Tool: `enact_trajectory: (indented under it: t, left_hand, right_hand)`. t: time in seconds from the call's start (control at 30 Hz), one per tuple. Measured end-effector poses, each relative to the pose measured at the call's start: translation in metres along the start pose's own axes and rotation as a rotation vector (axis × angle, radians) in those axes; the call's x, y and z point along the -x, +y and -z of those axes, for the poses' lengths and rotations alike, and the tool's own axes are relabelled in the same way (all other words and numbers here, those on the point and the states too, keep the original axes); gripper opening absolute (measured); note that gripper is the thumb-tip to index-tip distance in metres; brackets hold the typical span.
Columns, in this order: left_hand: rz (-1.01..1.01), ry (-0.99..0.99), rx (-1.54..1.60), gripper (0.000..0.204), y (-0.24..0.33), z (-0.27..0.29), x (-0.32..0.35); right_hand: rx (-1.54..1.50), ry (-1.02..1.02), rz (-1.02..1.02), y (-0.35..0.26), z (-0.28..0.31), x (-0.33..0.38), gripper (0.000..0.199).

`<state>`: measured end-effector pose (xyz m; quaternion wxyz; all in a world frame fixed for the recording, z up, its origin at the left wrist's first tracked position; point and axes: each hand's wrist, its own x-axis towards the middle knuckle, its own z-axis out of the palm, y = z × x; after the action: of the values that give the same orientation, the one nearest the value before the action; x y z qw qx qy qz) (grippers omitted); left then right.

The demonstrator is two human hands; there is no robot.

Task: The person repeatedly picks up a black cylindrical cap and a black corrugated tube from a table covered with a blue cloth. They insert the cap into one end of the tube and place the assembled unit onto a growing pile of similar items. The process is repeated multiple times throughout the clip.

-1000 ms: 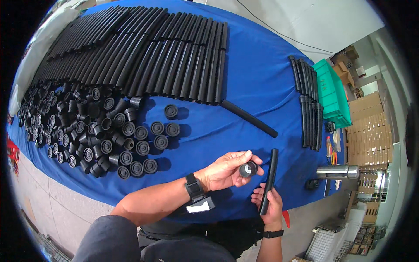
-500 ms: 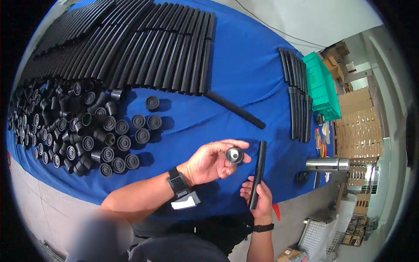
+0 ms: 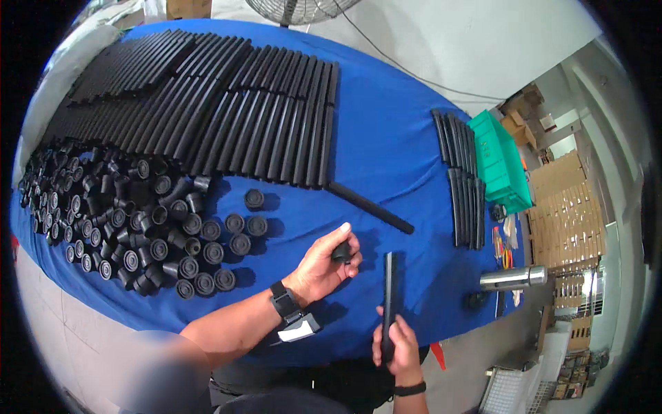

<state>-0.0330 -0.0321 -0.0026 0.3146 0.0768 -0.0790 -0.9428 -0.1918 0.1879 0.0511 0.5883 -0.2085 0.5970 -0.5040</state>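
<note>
My left hand (image 3: 323, 265) is closed around a black rubber cap (image 3: 341, 252), held a little above the blue cloth. In my right hand (image 3: 403, 347) a short black tube (image 3: 389, 293) stands nearly upright in the picture, gripped at its lower end. Cap and tube are apart. A single black tube (image 3: 372, 208) lies slantwise on the cloth beyond my hands. Several loose caps (image 3: 240, 244) sit to the left of my left hand, beside a big heap of the same caps (image 3: 117, 217).
Rows of black tubes (image 3: 276, 131) cover the far left of the blue cloth (image 3: 386, 138). At right lie two short rows of finished-looking tubes (image 3: 465, 207), a green crate (image 3: 498, 162) and a steel flask (image 3: 514, 278). A fan (image 3: 296, 8) stands behind the table.
My left hand has turned the cap, so its opening no longer faces up. My right hand has drawn the tube slightly down and left. The view has tilted up, revealing the fan.
</note>
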Motion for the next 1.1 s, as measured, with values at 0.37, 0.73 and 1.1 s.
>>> enact_trajectory:
  t: [0.37, 0.73, 1.1]
  left_hand:
    - [-0.060, 0.076, 0.001, 0.046, -0.003, 0.003, 0.000]
    - [-0.042, 0.138, -0.077, 0.058, 0.000, -0.004, 0.007]
    - [-0.206, 0.327, -0.202, 0.057, -0.014, -0.003, 0.006]
  right_hand:
    - [-0.006, -0.149, -0.093, 0.014, -0.056, 0.013, 0.045]
    - [0.105, -0.001, -0.075, 0.024, -0.082, 0.016, 0.040]
    - [0.503, 0.159, 0.048, 0.028, -0.090, 0.015, 0.040]
